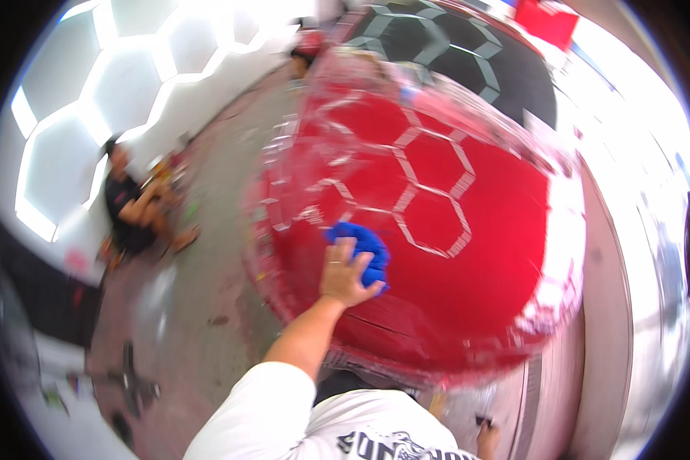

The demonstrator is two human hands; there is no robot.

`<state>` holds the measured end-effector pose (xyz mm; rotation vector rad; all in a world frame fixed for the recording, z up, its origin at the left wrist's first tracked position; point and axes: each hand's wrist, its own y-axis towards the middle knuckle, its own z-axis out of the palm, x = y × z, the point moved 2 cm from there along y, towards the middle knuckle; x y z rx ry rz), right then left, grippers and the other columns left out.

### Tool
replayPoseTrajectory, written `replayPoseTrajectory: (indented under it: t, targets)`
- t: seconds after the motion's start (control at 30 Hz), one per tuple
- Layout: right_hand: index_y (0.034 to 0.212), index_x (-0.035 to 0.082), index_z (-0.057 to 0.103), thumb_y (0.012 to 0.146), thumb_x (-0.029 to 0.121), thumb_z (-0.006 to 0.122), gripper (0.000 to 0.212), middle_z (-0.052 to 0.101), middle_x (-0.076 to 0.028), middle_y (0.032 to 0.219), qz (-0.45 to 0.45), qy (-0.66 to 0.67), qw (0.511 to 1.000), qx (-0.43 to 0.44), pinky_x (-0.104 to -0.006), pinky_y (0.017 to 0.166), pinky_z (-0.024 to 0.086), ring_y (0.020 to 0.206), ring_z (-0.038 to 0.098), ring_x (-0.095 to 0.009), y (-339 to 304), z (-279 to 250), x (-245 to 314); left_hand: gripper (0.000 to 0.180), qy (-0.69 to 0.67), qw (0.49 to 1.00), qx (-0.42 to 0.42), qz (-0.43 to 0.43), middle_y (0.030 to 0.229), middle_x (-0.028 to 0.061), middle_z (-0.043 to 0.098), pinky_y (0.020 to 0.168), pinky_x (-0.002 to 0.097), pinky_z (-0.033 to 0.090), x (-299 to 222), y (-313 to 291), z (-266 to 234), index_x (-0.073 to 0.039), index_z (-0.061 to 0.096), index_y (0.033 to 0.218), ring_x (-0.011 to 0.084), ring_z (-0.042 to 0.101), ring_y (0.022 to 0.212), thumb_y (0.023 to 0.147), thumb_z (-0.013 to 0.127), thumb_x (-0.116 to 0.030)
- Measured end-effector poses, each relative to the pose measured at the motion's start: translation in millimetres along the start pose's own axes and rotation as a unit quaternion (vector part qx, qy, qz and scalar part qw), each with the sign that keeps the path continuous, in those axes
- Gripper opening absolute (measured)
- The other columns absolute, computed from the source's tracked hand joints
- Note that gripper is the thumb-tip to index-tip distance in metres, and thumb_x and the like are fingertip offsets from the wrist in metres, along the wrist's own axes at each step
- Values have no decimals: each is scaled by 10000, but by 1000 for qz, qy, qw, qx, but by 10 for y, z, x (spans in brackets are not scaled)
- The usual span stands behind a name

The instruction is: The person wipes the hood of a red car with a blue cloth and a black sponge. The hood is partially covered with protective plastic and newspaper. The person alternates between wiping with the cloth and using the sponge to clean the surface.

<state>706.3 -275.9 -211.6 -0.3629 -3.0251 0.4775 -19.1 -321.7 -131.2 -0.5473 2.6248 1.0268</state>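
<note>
My left hand (345,274) presses a crumpled blue cloth (368,249) onto a glossy red car panel (475,284). Its fingers lie over the cloth, against the left part of the panel. Clear plastic film (548,307) runs along the panel's edges, and hexagon lights reflect in the paint. Low at the right, beside my body, hangs my right hand (488,438), closed around a small dark object (481,422) whose kind I cannot make out. The picture is smeared by motion.
Left of the car, a person in black (126,203) sits low by the wall. Another person (307,50), blurred, is near the car's far left side. A dark wheeled base (134,383) stands on the floor at lower left. A pale wall (644,230) rises on the right.
</note>
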Motion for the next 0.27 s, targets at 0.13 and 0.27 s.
replayPoseTrajectory:
  t: [0.13, 0.27]
  targets:
    - [1102, -39, 767, 1065, 466, 658, 518, 739, -337, 1124, 85, 54, 991, -92, -567, 985, 524, 1087, 682, -543, -348, 401, -522, 604, 17, 996, -78, 36, 1477, 277, 517, 1192, 709, 355, -17, -67, 129, -133, 619, 1213, 527, 473, 1401, 774, 892, -445]
    - [1067, -18, 794, 1024, 529, 704, 556, 763, -316, 1065, 137, 126, 972, -146, -560, 978, 528, 1014, 715, -509, -818, 672, -894, 617, -47, 993, 36, 98, 1465, 251, 513, 1220, 665, 344, -639, -211, 385, -173, 580, 1276, 503, 446, 1419, 806, 881, -435]
